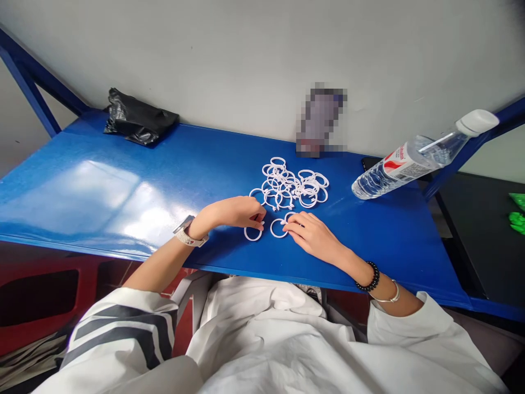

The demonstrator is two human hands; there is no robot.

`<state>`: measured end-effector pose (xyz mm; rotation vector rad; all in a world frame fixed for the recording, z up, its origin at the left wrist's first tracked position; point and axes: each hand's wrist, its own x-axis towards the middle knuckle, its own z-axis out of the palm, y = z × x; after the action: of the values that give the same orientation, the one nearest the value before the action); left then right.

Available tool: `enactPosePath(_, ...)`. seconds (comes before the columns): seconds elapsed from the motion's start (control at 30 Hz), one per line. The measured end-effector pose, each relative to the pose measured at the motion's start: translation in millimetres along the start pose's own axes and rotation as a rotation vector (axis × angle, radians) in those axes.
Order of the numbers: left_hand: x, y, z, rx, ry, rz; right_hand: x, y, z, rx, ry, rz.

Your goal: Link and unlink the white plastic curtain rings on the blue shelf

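White plastic, by its look, forms the thin round ring [252, 240] pinched at its edge by the left hand [240, 212]. To its right, a matching white hoop [272, 232] lies at the fingertips of the right hand [314, 235], which seem narrowly closed on its knob, near a tangled heap of white rings [283, 183] on the glossy blue tabletop [197, 175]. They should be light, springy and a little slippery, best gripped beside the knob.

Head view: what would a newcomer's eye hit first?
The cluster of white rings around mid-table, bright against the glossy blue tabletop. Just nearer the wearer, the left hand and right hand appear to pinch separate rings. Then the clear water bottle to the right and the black plastic bag at the back left.
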<state>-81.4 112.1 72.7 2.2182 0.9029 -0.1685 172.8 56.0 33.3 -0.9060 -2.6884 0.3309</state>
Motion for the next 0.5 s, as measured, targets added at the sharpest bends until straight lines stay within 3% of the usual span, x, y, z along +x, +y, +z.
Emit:
enactPosePath(0.13, 2, 0, -0.6, -0.010, 0.121, 0.132, 0, 5, -2, 0.073, 0.060, 0.053)
enactPosePath(0.27, 0, 4, -5.1, -0.159, 0.270, 0.268, -1, 3, -3, 0.142, 0.155, 0.084)
enactPosePath(0.5, 9, 15, 8.4, -0.324, 0.299, 0.432, 1, -3, -9, 0.479, 0.278, 0.182)
